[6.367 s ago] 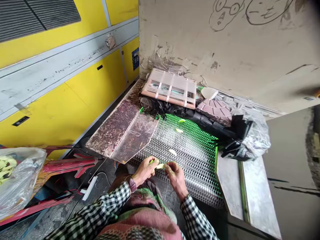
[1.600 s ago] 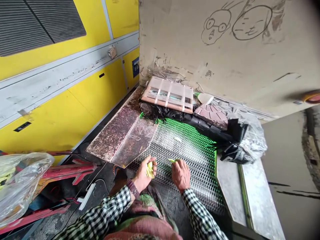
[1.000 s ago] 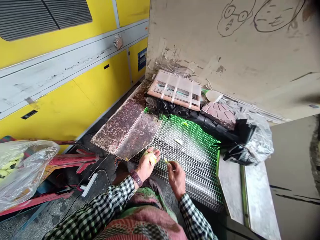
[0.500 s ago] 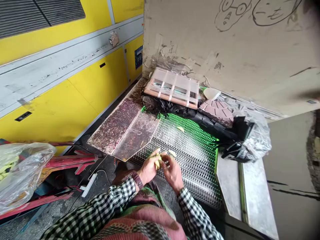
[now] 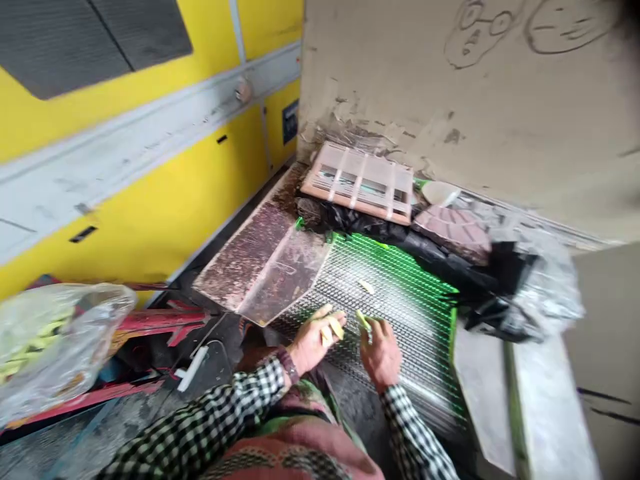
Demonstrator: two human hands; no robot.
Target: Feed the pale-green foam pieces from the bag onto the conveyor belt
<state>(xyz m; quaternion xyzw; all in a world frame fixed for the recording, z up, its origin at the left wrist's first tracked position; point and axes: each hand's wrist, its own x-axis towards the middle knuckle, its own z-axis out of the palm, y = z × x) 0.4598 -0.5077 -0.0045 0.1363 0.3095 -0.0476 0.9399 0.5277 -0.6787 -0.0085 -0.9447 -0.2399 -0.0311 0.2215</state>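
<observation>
My left hand point(image 5: 314, 340) hovers over the near edge of a metal honeycomb mesh bed point(image 5: 400, 333) lit green, its fingers curled around small pale yellow pieces point(image 5: 332, 329). My right hand point(image 5: 380, 347) sits just to its right on the mesh and pinches another small yellow-green piece point(image 5: 363, 321). A further loose pale piece point(image 5: 367, 287) lies on the mesh beyond both hands. The picture is blurred by motion.
A scratched clear plate point(image 5: 260, 267) leans at the mesh's left. A strapped pink bundle point(image 5: 360, 180), black plastic point(image 5: 425, 247), a brown sole-shaped slab point(image 5: 453, 227) and crumpled clear film point(image 5: 545, 287) lie behind. A clear bag of yellow pieces point(image 5: 55, 340) sits at left, beside a yellow machine point(image 5: 125, 200).
My hands have come apart. The right one has reached to the right over the mesh and now pinches a yellow piece; the left keeps its pieces. The view has swung and blurred.
</observation>
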